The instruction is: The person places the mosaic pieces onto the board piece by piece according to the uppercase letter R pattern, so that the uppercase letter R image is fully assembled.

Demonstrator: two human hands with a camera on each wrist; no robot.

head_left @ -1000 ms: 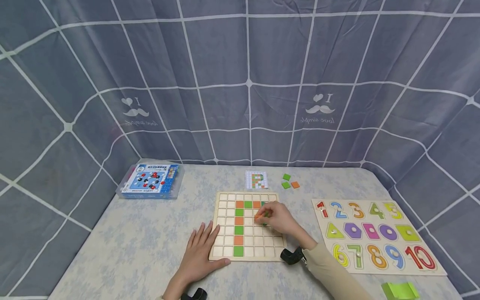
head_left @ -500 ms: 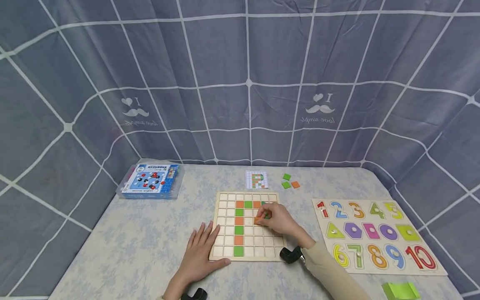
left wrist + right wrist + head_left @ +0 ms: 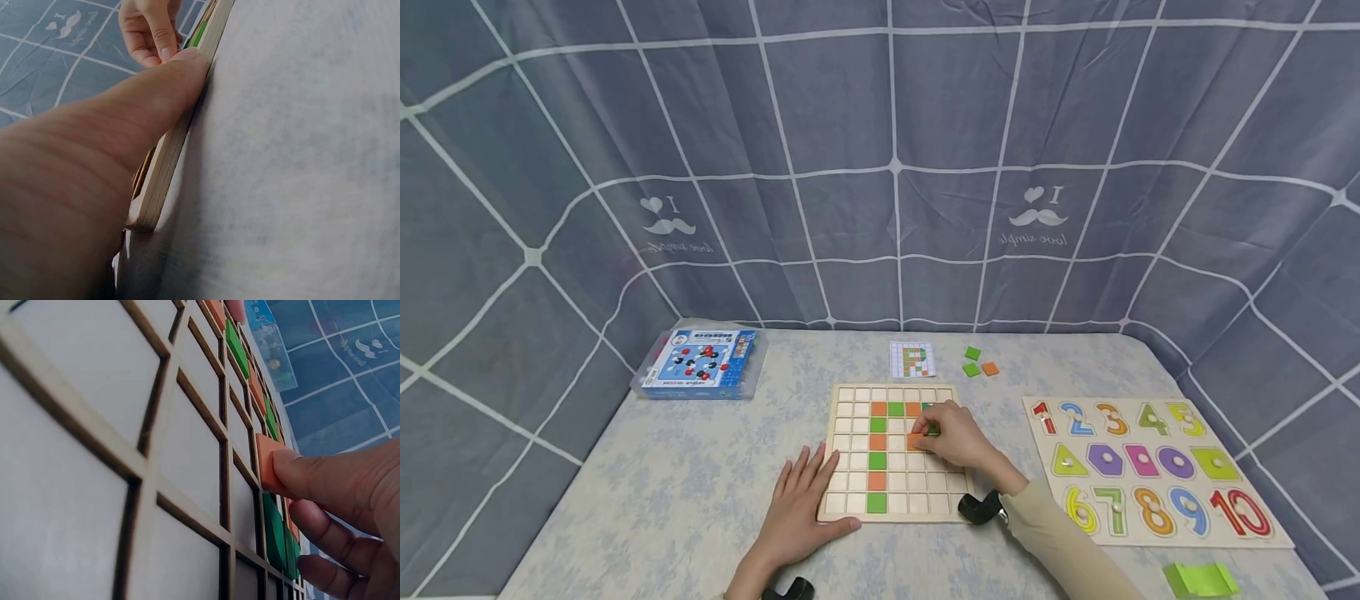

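A wooden grid board (image 3: 855, 461) lies in front of me, with orange and green square tiles set in some cells. My right hand (image 3: 956, 435) is over the board's right half. In the right wrist view its thumb and finger hold an orange tile (image 3: 269, 464) at a cell, the thumb on its face. Green tiles (image 3: 274, 534) show just below it, partly covered by the fingers. My left hand (image 3: 801, 506) rests with spread, straight fingers at the board's lower left corner. In the left wrist view its thumb (image 3: 169, 78) lies against the board's edge (image 3: 164, 181).
Behind the board lies a pattern card (image 3: 913, 360), with two green tiles and a loose orange tile (image 3: 990, 368) beside it. A number puzzle board (image 3: 1157, 475) is at right, a light green block (image 3: 1202, 580) in front of it. A plastic box (image 3: 700, 360) stands back left.
The orange tile in my right hand has tilted down and now lies flatter at its cell. My right hand has barely shifted; the left hand stays in place.
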